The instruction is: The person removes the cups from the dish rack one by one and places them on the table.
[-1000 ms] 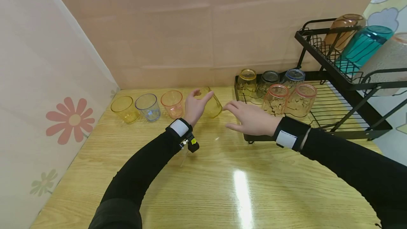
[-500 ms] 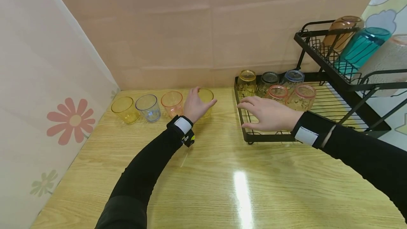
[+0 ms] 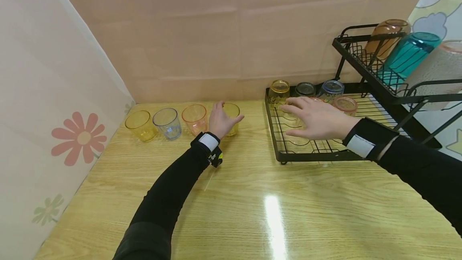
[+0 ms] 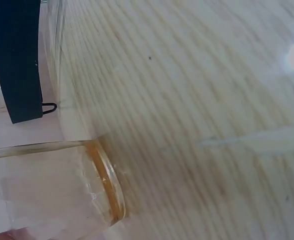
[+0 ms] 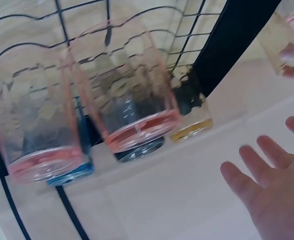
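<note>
Left hand fingers curled round yellow cup near surface back edge. Right hand open above rack; risk: knocking pink glasses.

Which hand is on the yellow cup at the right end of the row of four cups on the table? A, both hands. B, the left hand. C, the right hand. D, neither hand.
B: the left hand grips the yellow cup standing on the table, while the right hand reaches, fingers spread, over the pink cups on the black rack.
</note>
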Available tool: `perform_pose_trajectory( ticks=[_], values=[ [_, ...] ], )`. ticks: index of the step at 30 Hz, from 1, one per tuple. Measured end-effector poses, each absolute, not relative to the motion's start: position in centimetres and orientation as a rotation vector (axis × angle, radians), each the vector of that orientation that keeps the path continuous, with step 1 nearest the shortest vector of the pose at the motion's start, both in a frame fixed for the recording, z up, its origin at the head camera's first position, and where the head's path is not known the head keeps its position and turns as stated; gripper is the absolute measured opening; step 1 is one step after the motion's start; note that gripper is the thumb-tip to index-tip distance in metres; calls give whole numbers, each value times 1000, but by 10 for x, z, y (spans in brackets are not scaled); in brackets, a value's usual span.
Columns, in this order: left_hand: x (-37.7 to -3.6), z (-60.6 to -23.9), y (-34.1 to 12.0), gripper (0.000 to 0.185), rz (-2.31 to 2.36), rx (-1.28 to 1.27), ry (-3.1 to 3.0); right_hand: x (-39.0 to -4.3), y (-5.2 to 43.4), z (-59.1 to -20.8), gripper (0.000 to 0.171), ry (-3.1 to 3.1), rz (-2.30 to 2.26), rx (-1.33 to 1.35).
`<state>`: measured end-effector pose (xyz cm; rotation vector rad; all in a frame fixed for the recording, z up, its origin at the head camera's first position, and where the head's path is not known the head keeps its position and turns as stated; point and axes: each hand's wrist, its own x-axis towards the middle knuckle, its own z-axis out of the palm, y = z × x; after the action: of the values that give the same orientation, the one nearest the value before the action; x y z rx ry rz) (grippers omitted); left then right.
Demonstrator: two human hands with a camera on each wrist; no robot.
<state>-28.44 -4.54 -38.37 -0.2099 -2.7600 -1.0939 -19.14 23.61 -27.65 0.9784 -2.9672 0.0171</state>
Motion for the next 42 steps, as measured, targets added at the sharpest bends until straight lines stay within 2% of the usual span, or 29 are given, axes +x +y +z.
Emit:
perform_pose_trajectory(
  ticks=[6,11,22,30,42],
  values=[
    [-284,-381,-47,93,-885,-208,-2880,-197,245,-270,83,-3030,-8,894],
    [-285,-373,-50,97,-637,-305,-2899,-203,250,-266,85,-3040,-24,845],
    [-282,-328,-52,101,-203,-537,-2877,-222,263,-257,87,-3048,-14,702],
    [-275,-310,-39,100,-257,-594,-2842,-230,265,-261,89,-3096,42,626],
    [-257,-299,5,102,-294,-631,-2835,-242,264,-282,89,-3156,109,551]
  ],
)
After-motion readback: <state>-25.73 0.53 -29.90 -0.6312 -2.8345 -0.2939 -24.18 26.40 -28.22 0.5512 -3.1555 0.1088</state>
